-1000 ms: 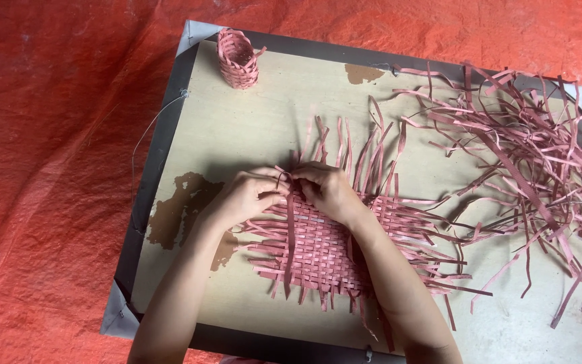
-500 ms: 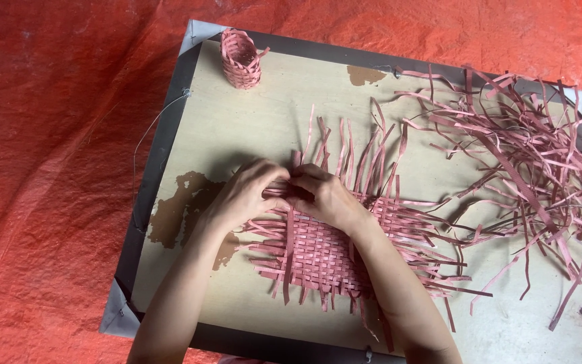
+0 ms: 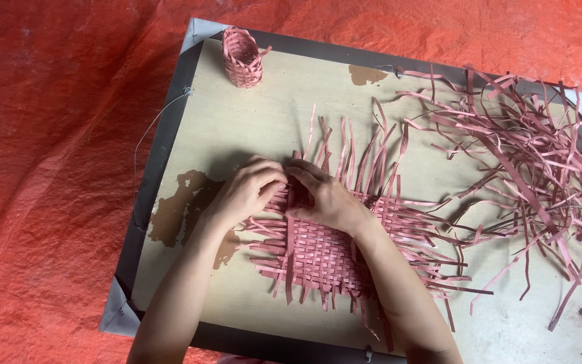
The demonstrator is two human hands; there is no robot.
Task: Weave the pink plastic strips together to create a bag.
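Observation:
A flat woven mat of pink strips [image 3: 321,253] lies on a pale wooden board [image 3: 257,125], with loose strip ends sticking out on all sides. My left hand [image 3: 247,189] presses on the mat's upper left corner, fingers curled over the strips there. My right hand [image 3: 325,195] rests right beside it on the mat's top edge, fingertips pinching a strip where both hands meet. Upright strip ends [image 3: 351,152] fan out just beyond my fingers.
A small woven pink basket [image 3: 242,57] stands at the board's far left corner. A tangled heap of loose pink strips [image 3: 527,155] covers the board's right side. The board has a dark frame [image 3: 163,145] and lies on an orange tarp [image 3: 55,168].
Both hands have stayed at the mat's upper left corner, fingers shifting slightly together over the strips. The mat has not moved.

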